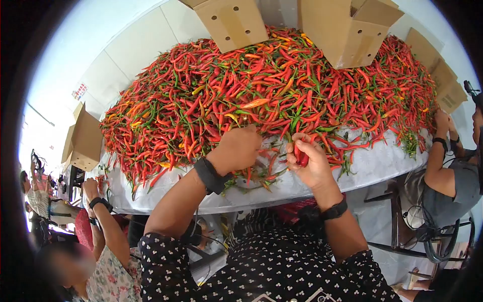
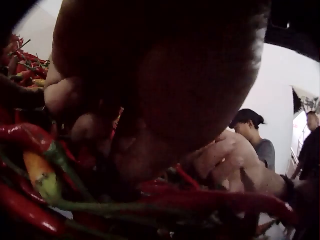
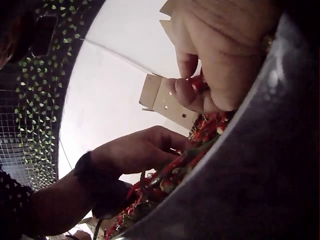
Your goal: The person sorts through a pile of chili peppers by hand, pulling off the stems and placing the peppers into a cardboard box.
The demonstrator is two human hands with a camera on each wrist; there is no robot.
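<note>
A wide heap of red chili peppers (image 1: 211, 95), mixed with some green and orange ones, covers the table. My right hand (image 1: 314, 163) holds red chili peppers (image 1: 302, 158) in its curled fingers, just above the heap's near edge. In the right wrist view a bit of red shows between that hand's thumb and fingers (image 3: 186, 95). My left hand (image 1: 237, 148) is bent down over the near part of the heap, to the left of the right hand. Its fingertips are down among the peppers and dark in the left wrist view; I cannot tell whether they pinch one.
Two cardboard boxes (image 1: 236, 25) (image 1: 347, 35) stand at the back of the heap. Another box (image 1: 84, 138) is at the left end. The table's pale covering (image 1: 362, 163) shows along the near edge. Other people sit at the left and right, their hands (image 1: 90, 189) by the table.
</note>
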